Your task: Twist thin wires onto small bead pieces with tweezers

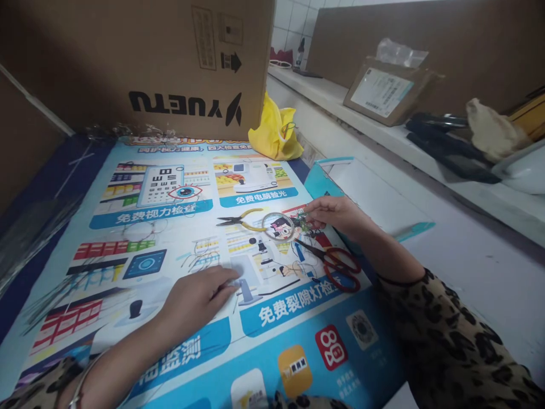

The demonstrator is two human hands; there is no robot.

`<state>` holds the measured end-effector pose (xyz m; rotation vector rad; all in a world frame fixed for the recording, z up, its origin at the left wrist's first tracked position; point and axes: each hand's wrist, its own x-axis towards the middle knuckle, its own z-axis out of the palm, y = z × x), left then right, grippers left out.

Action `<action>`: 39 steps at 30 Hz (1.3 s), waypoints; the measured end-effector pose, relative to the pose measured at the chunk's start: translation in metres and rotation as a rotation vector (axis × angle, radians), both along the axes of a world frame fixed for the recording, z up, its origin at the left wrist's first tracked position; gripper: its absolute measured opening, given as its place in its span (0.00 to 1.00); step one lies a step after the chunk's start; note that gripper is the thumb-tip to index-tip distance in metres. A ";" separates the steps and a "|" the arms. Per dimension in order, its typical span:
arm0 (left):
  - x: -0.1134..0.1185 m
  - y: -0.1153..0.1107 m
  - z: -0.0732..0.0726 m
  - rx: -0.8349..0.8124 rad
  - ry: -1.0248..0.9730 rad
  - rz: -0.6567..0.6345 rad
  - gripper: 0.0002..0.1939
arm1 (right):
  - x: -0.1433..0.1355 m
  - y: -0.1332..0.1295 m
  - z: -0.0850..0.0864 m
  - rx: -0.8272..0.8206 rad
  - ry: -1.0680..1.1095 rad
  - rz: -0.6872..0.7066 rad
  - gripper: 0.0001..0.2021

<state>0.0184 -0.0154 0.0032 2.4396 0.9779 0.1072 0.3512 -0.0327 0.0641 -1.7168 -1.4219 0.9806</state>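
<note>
Yellow-handled pliers point(242, 220) lie at the centre of the frame on a printed sheet point(293, 326), tips directed left. Just beside the handles, to the right, is a round ring point(279, 239), lying flat with the print visible through it. Red-handled scissors point(343, 268) lie right of centre, blades directed toward the upper left. The right hand point(328, 216) is positioned right of centre, above the scissors; its thumb and fingers are drawn together at a small dark-green tangle point(314, 225), which lies just right of the ring. Whether the fingertips grip any of it cannot be told. The left hand point(208, 292) is positioned over the sheet, below the pliers, with thumb and index finger extended right and close together; whether a thin strand is pinched there cannot be told. Thin grey wires point(55, 292) lie at the left of the frame. A cardboard box point(170, 62) stands at the upper left, with a yellow bag point(276, 133) by its lower right corner.
</note>
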 end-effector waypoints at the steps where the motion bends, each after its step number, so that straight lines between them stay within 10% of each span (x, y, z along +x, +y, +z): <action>1: 0.000 0.000 0.000 0.001 0.000 0.000 0.18 | -0.001 -0.001 0.000 0.013 0.046 0.003 0.10; 14: -0.001 0.000 -0.002 0.005 -0.016 -0.010 0.18 | -0.020 -0.018 0.000 -0.083 0.451 0.114 0.08; 20: -0.002 -0.001 -0.002 0.012 -0.023 -0.006 0.17 | -0.011 -0.019 -0.005 -0.167 -0.310 0.292 0.07; 25: -0.002 0.000 -0.003 0.011 -0.019 0.003 0.17 | 0.000 -0.017 -0.002 -0.085 -0.948 0.117 0.10; 39: -0.001 -0.001 0.000 0.003 0.006 -0.010 0.18 | -0.032 -0.003 -0.040 0.150 -1.030 0.293 0.09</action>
